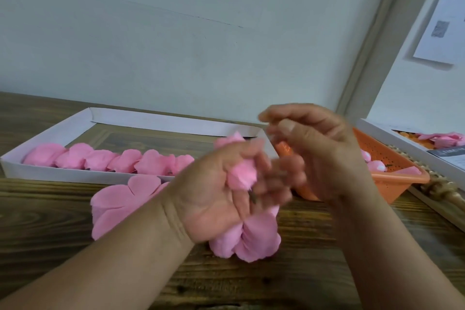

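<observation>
While the person works at a wooden worktop (314, 272), the left hand (216, 194) is turned palm up near the middle of the view, its fingers curled round a crumpled pink fabric flower (241, 173). The flower sits in the palm, raised above the worktop, with a small dark stub showing at its base. The right hand (324, 156) hovers just beside and slightly above the left one. Its fingers are bent and blurred by motion, so I cannot tell whether it pinches anything. Below the left hand is a bunch of flat pink petal pieces (254, 239); whether it hangs from the hand or lies on the worktop is unclear. A second stack of pink petal pieces (118, 204) lies on the wood further left. Behind these, a shallow white cardboard tray (50, 133) holds a row of finished pink flowers (108, 161) along its near edge. To the right, partly hidden by the right hand, stands an orange perforated basket (392, 158) with a few pink and white buds (377, 166) inside. Further right, another white tray (375, 128) holds more pink petals (442, 137). A pale wall fills the upper view, with a printed sheet of paper (440, 29) on it at the far right.
</observation>
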The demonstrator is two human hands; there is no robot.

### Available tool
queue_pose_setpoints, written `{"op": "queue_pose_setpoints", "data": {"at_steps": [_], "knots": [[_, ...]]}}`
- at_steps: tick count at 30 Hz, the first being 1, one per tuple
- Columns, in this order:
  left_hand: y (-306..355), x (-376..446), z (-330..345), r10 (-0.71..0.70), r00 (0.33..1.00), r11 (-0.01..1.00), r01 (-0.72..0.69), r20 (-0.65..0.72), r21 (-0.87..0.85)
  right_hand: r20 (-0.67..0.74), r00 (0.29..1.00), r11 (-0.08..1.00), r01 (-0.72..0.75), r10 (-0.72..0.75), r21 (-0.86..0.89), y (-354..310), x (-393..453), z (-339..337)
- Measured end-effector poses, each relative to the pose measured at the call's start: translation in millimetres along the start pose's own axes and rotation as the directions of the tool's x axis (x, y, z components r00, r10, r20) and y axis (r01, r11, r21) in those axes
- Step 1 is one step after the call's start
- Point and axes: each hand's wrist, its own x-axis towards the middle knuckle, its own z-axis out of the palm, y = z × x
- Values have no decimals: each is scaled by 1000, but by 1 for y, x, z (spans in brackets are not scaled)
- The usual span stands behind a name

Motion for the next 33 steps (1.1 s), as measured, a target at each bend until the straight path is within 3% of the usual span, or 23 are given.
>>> {"op": "queue_pose_setpoints", "data": {"at_steps": [1, 2, 3, 5, 7, 10, 17, 19, 22, 24, 27, 29, 30, 33], "knots": [[-3, -8, 11, 52, 992, 998, -46, 117, -53, -109, 993, 998, 43, -49, -53, 2, 1, -1], [4, -14, 7, 185, 978, 976, -172, 93, -135, -150, 983, 989, 86, -104, -122, 2, 1, 0], [8, -14, 5, 207, 978, 961, -205, -8, -183, -131, 977, 962, 131, -165, -241, 2, -1, 6], [14, -8, 0, 258, 954, 945, -282, -154, -166, 64, 961, 804, 262, -270, -535, 9, -7, 18], [8, -6, 1, 242, 959, 952, -265, -149, -154, 272, 923, 605, 384, -273, -697, 20, -13, 28], [12, -4, -3, 198, 960, 952, -236, -199, -194, 365, 890, 396, 450, -273, -801, 31, -14, 38], [5, -5, 4, 160, 965, 942, -212, -206, -260, 375, 821, 180, 485, -430, -856, 36, -15, 46], [4, -4, 6, 168, 964, 945, -217, -205, -246, 292, 849, 230, 421, -441, -877, 37, -18, 52], [4, -1, 5, 211, 953, 939, -260, -218, -225, 37, 953, 525, 197, -300, -828, 34, -23, 60], [6, -1, 5, 244, 948, 939, -284, -204, -196, -93, 987, 708, 25, -128, -706, 32, -23, 63], [9, -1, 3, 289, 937, 928, -324, -195, -182, -136, 985, 923, -150, 107, -355, 29, -19, 61], [10, -1, 2, 307, 930, 941, -329, -201, -84, -93, 969, 955, -242, 229, -170, 28, -16, 56], [11, 0, 1, 323, 922, 944, -329, -212, 6, -68, 966, 953, -256, 248, -162, 28, -15, 52], [33, 5, -7, 448, 844, 884, -370, -295, 285, -154, 978, 885, -192, 138, -424, 32, -6, 34]]}}
